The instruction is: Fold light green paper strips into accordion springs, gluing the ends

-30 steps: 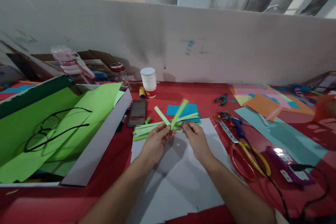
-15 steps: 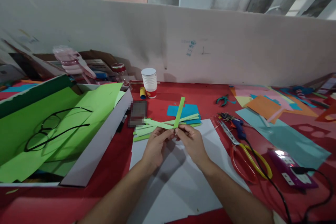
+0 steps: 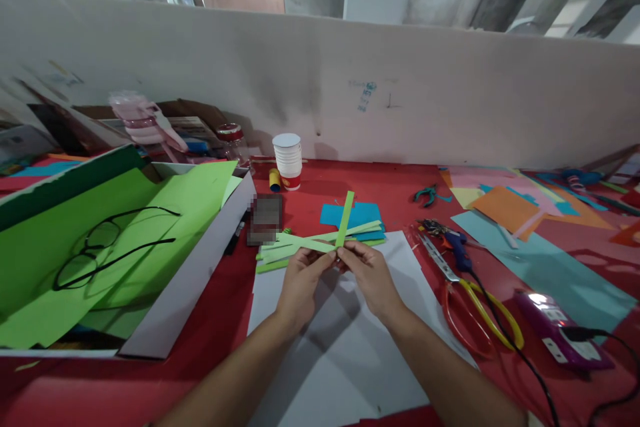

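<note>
Two grips have come together, left hand [image 3: 300, 283] and right hand [image 3: 373, 277] clamped on green strips [image 3: 345, 219], short of the counter's far edge [image 3: 360, 173].

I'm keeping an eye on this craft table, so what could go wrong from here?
The light-green strip paper might slip or crease, as only fingertips of the left hand and right hand pinch it. The black cord crosses the red-and-yellow-handled scissors, so lifting them could drag the blue glue gun.
</note>
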A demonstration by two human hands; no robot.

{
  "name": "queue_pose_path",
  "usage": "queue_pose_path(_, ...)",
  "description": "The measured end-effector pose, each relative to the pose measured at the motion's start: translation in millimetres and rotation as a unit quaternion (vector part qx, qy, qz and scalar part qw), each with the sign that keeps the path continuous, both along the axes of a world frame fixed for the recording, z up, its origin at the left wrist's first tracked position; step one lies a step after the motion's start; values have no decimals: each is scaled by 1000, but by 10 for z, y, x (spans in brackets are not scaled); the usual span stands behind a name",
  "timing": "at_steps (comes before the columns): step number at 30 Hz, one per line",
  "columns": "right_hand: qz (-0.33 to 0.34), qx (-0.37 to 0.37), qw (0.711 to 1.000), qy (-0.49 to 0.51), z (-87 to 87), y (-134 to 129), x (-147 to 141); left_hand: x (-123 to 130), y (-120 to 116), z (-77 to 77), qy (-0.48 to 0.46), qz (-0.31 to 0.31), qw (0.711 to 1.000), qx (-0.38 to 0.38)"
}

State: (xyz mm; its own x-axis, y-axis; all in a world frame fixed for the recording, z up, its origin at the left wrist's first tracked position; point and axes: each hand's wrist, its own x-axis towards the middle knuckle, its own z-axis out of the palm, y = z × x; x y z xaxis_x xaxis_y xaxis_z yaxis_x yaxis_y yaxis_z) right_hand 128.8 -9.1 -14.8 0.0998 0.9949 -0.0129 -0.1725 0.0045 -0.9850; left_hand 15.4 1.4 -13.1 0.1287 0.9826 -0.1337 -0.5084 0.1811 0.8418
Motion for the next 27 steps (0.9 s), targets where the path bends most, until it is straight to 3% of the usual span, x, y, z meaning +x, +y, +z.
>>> queue_pose_path(4, -6, -5, 1000, 17, 3, 12, 17, -15, 15, -13, -23, -20, 999, 18)
queue_pose_path(11, 17, -18, 999, 28, 46, 16, 49, -58, 51, -16, -39, -62, 997, -38)
queue_pose_path(27, 24, 52, 996, -75, 12, -18, 47, -95, 82, -20, -7, -58, 997, -52)
